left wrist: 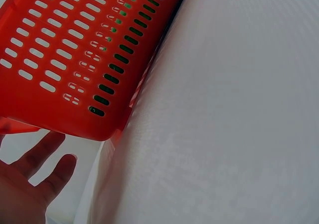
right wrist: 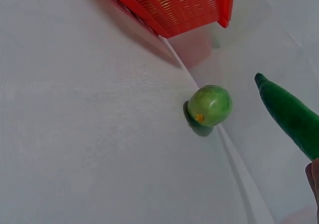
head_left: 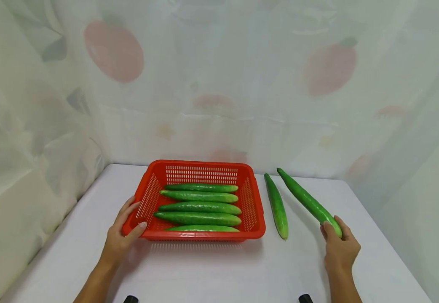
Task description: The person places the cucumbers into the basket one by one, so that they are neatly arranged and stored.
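Note:
On the white table stands a red plastic basket [head_left: 257, 202] with slotted walls. Several green cucumbers [head_left: 198, 207] lie crosswise in it. My left hand [head_left: 119, 235] holds the basket's front left corner, thumb and fingertips at the rim; in the left wrist view its spread fingers [left wrist: 60, 176] show beside the corner. My right hand [head_left: 341, 246] grips the pale end of another cucumber [head_left: 306, 200], its dark tip pointing away to the upper left. In the right wrist view that cucumber [right wrist: 289, 114] slants in from the right edge, with only a bit of the hand showing.
A loose cucumber [head_left: 277, 207] lies between the basket and the right hand, seen end-on in the right wrist view. White curtains with printed fruit [head_left: 219, 84] hang behind the table and at the sides. Two dark rounded objects [head_left: 305, 298] poke in at the bottom edge.

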### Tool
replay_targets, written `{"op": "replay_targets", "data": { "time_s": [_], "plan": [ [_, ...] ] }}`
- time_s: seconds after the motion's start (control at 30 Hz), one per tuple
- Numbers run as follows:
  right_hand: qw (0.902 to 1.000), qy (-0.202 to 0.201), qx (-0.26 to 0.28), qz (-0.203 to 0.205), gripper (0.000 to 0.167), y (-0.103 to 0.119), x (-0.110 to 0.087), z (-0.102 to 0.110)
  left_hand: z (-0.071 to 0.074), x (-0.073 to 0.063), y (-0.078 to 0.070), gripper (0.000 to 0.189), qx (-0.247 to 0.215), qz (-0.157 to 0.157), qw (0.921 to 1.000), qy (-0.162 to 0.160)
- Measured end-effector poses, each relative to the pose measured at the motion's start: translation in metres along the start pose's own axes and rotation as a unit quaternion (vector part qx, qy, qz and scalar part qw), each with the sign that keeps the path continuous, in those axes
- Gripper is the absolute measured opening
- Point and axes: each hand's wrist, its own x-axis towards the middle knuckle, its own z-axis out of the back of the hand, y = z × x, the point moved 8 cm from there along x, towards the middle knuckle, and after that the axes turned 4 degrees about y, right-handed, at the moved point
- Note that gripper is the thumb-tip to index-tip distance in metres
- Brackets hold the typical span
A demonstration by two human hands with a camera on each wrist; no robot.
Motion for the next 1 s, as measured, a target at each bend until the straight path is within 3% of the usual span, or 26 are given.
{"op": "replay_targets", "data": {
  "time_s": [0.4, 0.7, 1.0],
  "plan": [
    [0.9987, 0.050, -0.013, 0.004, 0.049, 0.022, -0.005, -0.004, 0.000, 0.000, 0.000, 0.055, -0.005, -0.010, 0.9999, -0.007],
    [0.9945, 0.102, 0.015, 0.022, 0.048, 0.047, -0.011, -0.016, 0.000, 0.001, 0.002, 0.056, -0.002, -0.011, 0.9999, -0.005],
    [0.9737, 0.211, 0.067, 0.054, 0.045, 0.070, -0.025, -0.039, 0.000, 0.001, 0.002, 0.055, -0.003, -0.007, 1.0000, -0.006]
  ]
}}
